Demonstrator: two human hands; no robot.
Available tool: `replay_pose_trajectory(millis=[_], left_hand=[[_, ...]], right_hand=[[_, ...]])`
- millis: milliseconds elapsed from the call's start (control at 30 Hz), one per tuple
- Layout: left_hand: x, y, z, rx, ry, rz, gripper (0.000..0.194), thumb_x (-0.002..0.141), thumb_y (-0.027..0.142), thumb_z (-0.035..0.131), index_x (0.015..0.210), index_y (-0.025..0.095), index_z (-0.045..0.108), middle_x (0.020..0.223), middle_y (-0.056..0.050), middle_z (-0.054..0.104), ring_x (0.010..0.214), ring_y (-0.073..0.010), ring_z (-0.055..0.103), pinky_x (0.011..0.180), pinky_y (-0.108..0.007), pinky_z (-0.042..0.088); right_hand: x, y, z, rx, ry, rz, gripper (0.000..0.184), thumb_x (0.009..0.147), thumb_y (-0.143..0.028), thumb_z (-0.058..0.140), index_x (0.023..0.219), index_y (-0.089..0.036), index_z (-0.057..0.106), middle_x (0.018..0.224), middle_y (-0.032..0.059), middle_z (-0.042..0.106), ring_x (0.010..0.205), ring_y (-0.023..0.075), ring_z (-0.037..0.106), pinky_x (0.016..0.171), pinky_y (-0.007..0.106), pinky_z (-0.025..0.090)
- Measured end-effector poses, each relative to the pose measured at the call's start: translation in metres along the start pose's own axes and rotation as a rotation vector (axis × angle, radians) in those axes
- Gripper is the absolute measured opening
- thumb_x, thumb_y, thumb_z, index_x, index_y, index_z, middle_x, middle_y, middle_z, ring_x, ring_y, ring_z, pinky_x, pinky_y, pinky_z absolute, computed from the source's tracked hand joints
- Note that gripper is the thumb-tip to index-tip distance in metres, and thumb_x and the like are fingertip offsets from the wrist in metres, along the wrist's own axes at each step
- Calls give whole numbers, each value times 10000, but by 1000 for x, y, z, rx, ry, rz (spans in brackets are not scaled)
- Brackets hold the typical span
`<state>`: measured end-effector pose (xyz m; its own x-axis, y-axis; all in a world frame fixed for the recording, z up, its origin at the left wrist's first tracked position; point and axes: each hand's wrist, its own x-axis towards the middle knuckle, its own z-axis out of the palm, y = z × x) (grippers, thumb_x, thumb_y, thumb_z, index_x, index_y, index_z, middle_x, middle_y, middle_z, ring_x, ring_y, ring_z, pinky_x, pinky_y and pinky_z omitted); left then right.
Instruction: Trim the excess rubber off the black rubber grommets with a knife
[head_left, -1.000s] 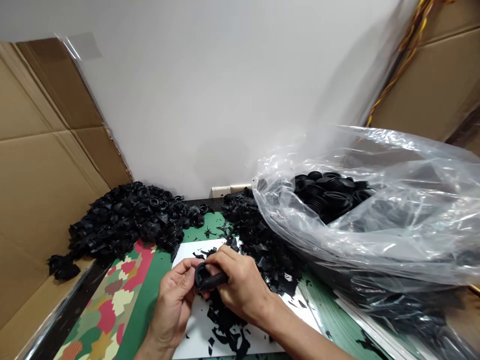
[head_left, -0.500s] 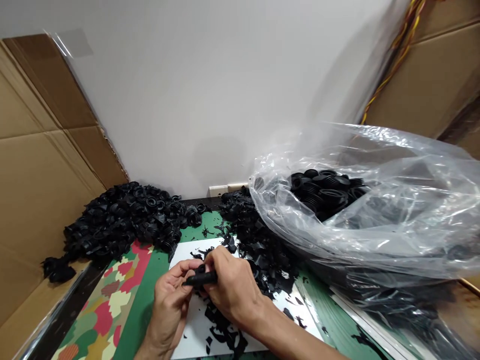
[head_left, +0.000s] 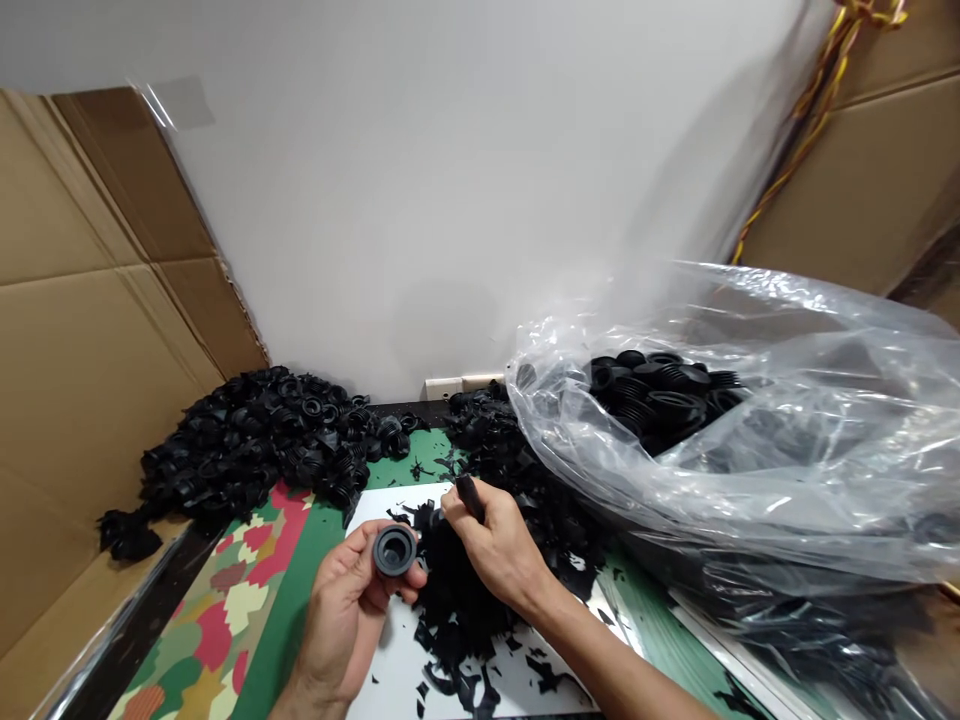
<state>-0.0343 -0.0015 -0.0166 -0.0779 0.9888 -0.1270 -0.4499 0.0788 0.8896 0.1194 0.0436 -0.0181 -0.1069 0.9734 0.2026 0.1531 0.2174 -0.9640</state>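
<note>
A round black rubber part (head_left: 394,551) with a hollow middle is pinched in my left hand (head_left: 346,605), its open face turned up toward me. To its right, my right hand (head_left: 501,548) is closed around a black-handled tool (head_left: 470,497); the tool's working end is hidden. Both hands are over a white board (head_left: 382,640). Thin black rubber scraps (head_left: 457,600) lie scattered on the board below and between the hands.
On the left, a heap of black rubber pieces (head_left: 247,440) lies against a cardboard sheet (head_left: 90,350). A clear plastic bag (head_left: 787,480) holding ribbed black rubber parts (head_left: 667,390) stands at right. More scraps (head_left: 540,500) are piled beside it.
My right hand has moved right and slightly up, away from the rubber part, with the tool turned more upright. My left hand now shows the part's open round face.
</note>
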Motion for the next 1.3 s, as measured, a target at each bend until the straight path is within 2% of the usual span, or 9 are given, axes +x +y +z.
replay_pose_trajectory(millis=[167,400,567,667,833,967,1100,1167,1300], left_hand=[[1,-1,-1,6,-1,-2,143,708,251,710,769,122,717,665,-71,680,552,-165,635,480,-213,492],[0,-2,-1,27,32,19,129,699,249,719,772,143,707,828,-70,701,575,-160,641,496,-226,498],[1,-4,-2,36,32,7,196,665,299,753,784,148,716,763,-50,684,585,-164,629,499,-234,492],[2,-5,-1,24,27,-6,242,629,316,781,787,142,724,696,-43,675,554,-136,584,499,-221,479],[3,-7,-1,37,53,21,227,582,302,812,721,147,724,611,-17,652,514,-110,537,496,-207,459],[3,-7,2,58,115,43,280,535,299,832,735,129,734,655,-37,673,541,-117,549,504,-206,458],[2,-6,2,53,99,21,279,575,316,805,755,117,730,643,-47,672,528,-122,557,494,-210,461],[2,-5,2,52,87,4,268,600,320,788,761,117,720,628,-49,671,519,-132,578,489,-216,469],[2,-4,0,42,129,-18,256,597,300,781,747,111,697,592,-61,675,494,-162,618,462,-225,480]], right_hand=[[-1,1,2,-15,-8,18,282,795,-380,442,587,-195,397,571,-38,369,567,124,358,520,240,292],[-1,6,5,43,-44,48,193,766,-309,482,629,-176,508,594,-29,436,585,132,407,547,246,330],[-4,-4,9,254,-148,73,118,714,-287,558,725,-170,556,658,-19,522,579,125,484,552,239,394],[-8,-7,14,211,-192,59,94,720,-264,560,704,-192,502,632,-25,520,526,122,503,499,231,400],[-12,-4,20,-31,-122,-17,131,677,-131,528,598,-201,450,577,-11,532,543,135,514,477,219,375],[-11,-8,24,118,-133,135,105,617,-96,482,595,-198,470,514,-35,515,475,130,536,441,208,387],[-9,-14,24,331,-184,290,118,561,-107,451,621,-184,518,469,-56,514,411,132,539,450,231,426],[-6,-13,20,324,-164,291,130,556,-113,467,617,-168,568,493,-39,554,454,135,549,497,241,440],[-1,-4,8,227,-22,244,109,575,-142,552,624,-147,649,622,6,633,596,145,558,575,239,429]])
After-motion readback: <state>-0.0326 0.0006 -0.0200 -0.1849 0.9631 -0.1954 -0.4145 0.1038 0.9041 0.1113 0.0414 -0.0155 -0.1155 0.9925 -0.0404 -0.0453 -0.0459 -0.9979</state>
